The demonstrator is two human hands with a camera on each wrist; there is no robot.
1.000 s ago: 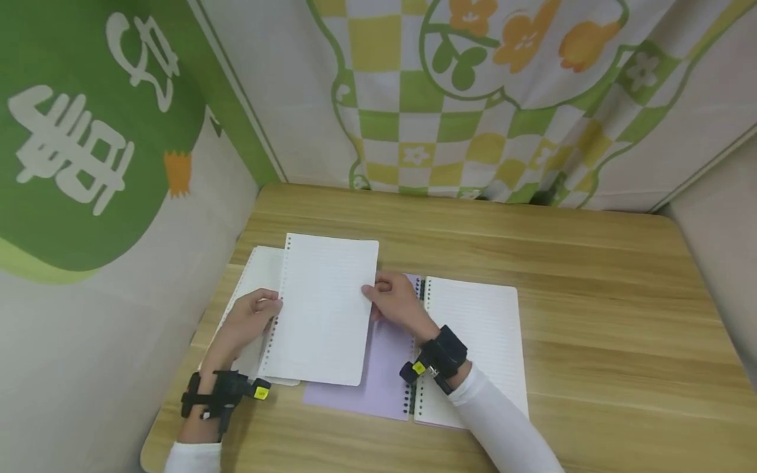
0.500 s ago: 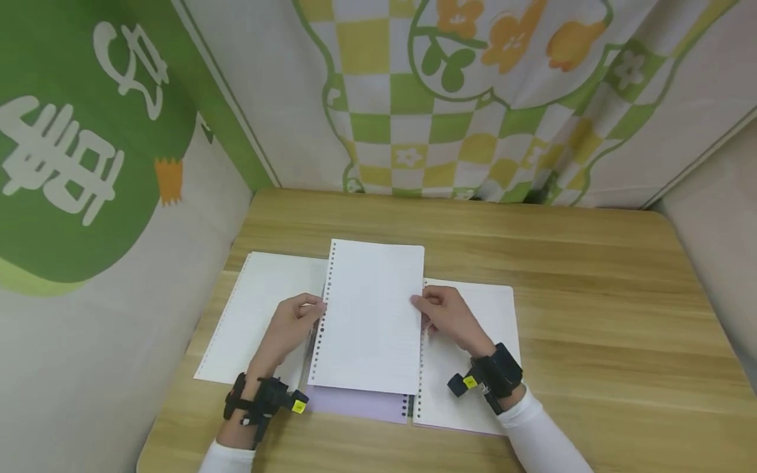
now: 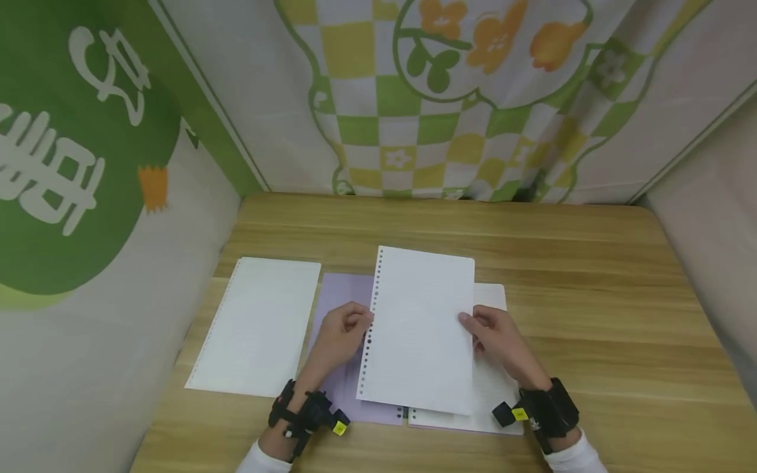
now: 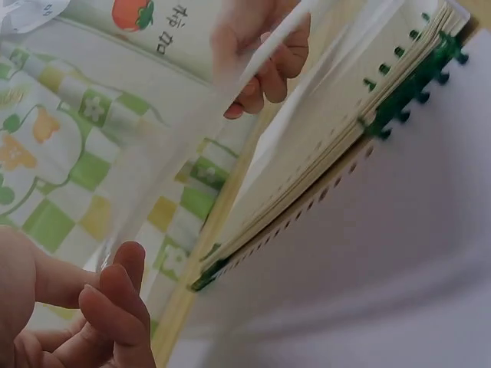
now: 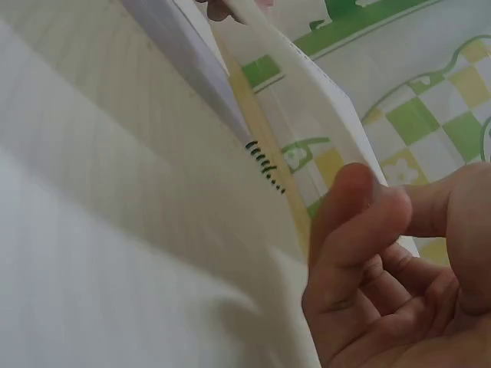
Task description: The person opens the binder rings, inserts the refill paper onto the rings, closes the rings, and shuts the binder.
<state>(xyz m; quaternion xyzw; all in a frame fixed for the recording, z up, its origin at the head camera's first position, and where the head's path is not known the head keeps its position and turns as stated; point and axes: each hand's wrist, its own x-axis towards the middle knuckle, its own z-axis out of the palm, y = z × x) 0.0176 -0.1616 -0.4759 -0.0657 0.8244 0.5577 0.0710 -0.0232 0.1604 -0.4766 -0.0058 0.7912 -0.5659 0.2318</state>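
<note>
Both hands hold a white loose-leaf sheet point(image 3: 420, 328) with punched holes along its left edge. My left hand point(image 3: 342, 332) pinches the holed edge, and my right hand point(image 3: 497, 338) pinches the opposite edge with the thumb on top. Beneath the sheet lies an open ring binder, its purple cover point(image 3: 340, 289) on the left and lined pages point(image 3: 499, 394) on the right. In the left wrist view the green binder rings point(image 4: 414, 84) stand apart from the raised sheet. Part of the binder is hidden under the sheet in the head view.
A stack of white punched paper point(image 3: 254, 322) lies on the wooden table point(image 3: 591, 315) to the left of the binder. A patterned curtain point(image 3: 437, 125) hangs behind the table's far edge, and a green and white wall covering point(image 3: 77, 164) stands at the left.
Both hands have carried the sheet rightward, from over the paper stack and purple cover to over the binder's middle and right-hand pages. The stack and purple cover are now more exposed.
</note>
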